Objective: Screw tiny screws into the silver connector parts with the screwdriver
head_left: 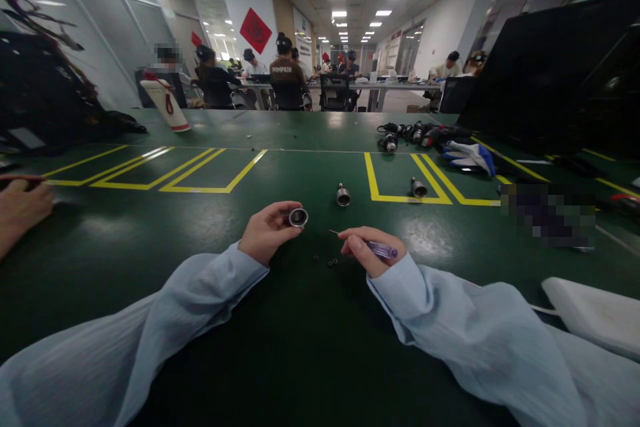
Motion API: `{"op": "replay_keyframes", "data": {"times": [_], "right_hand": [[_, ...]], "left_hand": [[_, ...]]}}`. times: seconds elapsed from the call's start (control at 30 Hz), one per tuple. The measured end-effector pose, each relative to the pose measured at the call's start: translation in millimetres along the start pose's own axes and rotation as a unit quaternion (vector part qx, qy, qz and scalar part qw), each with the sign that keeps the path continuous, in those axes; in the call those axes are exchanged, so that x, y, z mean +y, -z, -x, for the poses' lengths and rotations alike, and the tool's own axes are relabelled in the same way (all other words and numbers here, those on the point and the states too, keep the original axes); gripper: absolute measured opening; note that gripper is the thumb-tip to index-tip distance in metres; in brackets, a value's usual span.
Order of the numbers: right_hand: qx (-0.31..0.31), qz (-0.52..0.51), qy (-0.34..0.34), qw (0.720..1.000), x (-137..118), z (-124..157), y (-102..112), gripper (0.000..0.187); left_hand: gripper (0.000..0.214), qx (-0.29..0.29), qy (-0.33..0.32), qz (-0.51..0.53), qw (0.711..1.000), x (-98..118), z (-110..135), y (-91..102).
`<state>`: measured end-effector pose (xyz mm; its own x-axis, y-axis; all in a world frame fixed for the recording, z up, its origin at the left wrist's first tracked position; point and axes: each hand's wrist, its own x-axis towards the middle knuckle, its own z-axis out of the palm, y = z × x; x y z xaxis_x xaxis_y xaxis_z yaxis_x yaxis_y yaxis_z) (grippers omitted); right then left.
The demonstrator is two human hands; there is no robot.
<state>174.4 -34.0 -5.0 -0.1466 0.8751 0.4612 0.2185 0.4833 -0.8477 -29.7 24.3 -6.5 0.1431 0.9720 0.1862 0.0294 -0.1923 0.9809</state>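
My left hand pinches a round metal socket-like part, its hollow open end turned toward me. To the right, my right hand is closed around a small screwdriver with a translucent purple handle; its thin shaft points left toward the metal part, and the two are apart. On the green tabletop below and between my hands lie a few tiny dark nut-like pieces. A similar metal part rests just beyond my hands, and another metal part lies within a yellow-taped box.
Yellow tape marks boxes across the green table. Cables and metal parts sit at the back right beside a blue-and-white glove. A white box lies at the right. Another person's hand is at the left edge.
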Motion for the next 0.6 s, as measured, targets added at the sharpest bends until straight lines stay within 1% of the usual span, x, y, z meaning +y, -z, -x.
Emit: {"op": "replay_keyframes", "data": {"times": [0.03, 0.1, 0.33, 0.4, 0.5, 0.6], "right_hand": [[0.016, -0.02, -0.005, 1.0, 1.8, -0.2, -0.5, 0.025], [0.025, -0.043, -0.014, 0.999, 4.1, -0.2, -1.4, 0.025], [0.027, -0.055, -0.009, 0.998, 1.1, 3.1, -2.2, 0.029], [0.031, -0.069, -0.034, 0.997, 0.3, 4.2, -3.0, 0.033], [0.042, -0.082, -0.09, 0.992, 0.7, 4.2, -4.0, 0.037], [0.052, -0.07, -0.107, 0.99, 2.2, 2.6, -4.4, 0.038]], "left_hand": [[0.044, 0.001, -0.006, 0.011, 1.0, 0.4, 0.6, -0.9], [0.043, 0.002, -0.012, 0.031, 0.999, 1.2, 1.6, -2.5], [0.045, 0.011, -0.003, 0.062, 0.998, 5.9, 3.1, -5.4], [0.044, 0.013, -0.004, 0.061, 0.998, 6.8, 4.2, -6.0], [0.043, 0.015, -0.009, 0.039, 0.999, 6.8, 6.7, -7.4], [0.042, 0.008, -0.018, 0.006, 1.0, 5.7, 9.0, -8.6]]}}
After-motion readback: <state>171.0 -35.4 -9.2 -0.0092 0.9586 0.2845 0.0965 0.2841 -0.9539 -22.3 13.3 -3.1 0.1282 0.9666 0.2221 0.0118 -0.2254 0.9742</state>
